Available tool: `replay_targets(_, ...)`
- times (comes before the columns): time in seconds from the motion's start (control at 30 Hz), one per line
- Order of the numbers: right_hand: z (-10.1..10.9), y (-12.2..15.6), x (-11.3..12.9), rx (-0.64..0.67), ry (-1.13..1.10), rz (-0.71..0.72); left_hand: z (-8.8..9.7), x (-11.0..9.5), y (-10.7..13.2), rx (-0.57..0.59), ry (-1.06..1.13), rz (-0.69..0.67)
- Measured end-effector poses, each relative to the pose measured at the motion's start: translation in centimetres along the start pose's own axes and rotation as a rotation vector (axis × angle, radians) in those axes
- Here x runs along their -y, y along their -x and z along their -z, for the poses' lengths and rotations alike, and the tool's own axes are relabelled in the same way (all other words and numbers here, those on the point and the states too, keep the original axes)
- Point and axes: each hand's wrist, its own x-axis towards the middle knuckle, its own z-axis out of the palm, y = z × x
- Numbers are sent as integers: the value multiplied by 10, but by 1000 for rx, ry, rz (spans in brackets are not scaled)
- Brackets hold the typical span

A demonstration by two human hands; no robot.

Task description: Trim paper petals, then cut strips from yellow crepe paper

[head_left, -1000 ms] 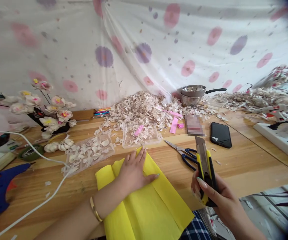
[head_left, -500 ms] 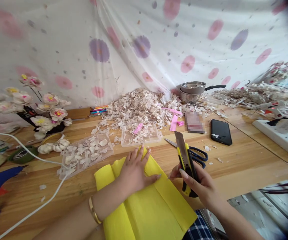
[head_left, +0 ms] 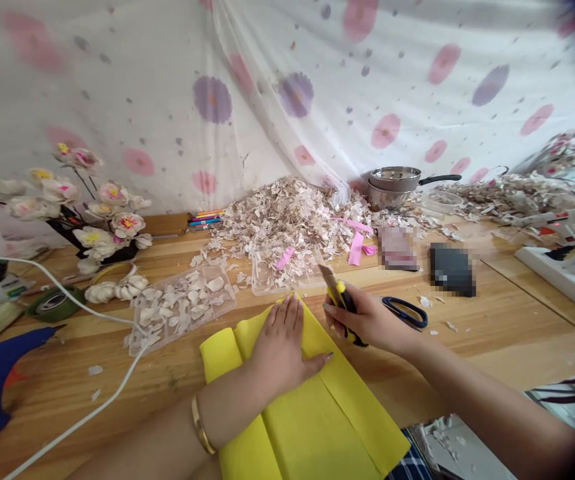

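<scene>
Folded yellow crepe-like paper point(head_left: 312, 427) lies on the wooden table and hangs over its near edge. My left hand point(head_left: 280, 347) rests flat on the paper's upper part, thumb spread out to the right. My right hand point(head_left: 367, 317) is wrapped around a yellow-and-black utility knife point(head_left: 344, 300). Its blade is out and points up and to the left, just beyond the paper's far right edge. Whether the blade touches anything, I cannot tell. Scissors with dark blue handles point(head_left: 407, 313) lie partly hidden behind my right hand.
A heap of pale petal-like flakes point(head_left: 287, 213) spreads along the back. Left stand a clear tray of flakes point(head_left: 184, 303), artificial flowers point(head_left: 102, 207), green tape point(head_left: 54, 303) and a blue glue gun point(head_left: 2, 373). Right are a pan point(head_left: 394, 180) and a white power strip point(head_left: 567, 277).
My right hand has moved forward and left with the utility knife, and the blade has tilted further left. My left hand stays on the paper. The view has shifted slightly.
</scene>
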Motion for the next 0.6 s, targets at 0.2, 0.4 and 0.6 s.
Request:
replay_targets(0.2,9,-41,-10,-90,562,58,-2,4,-1,1,23,-40)
replay_targets(0.4,20,-61,-27,-99,734,87,-2,5,-1,18,13,-51)
replay_targets(0.6,14,-64,-30,-79,823,155,-2,5,-1,2,17,-61)
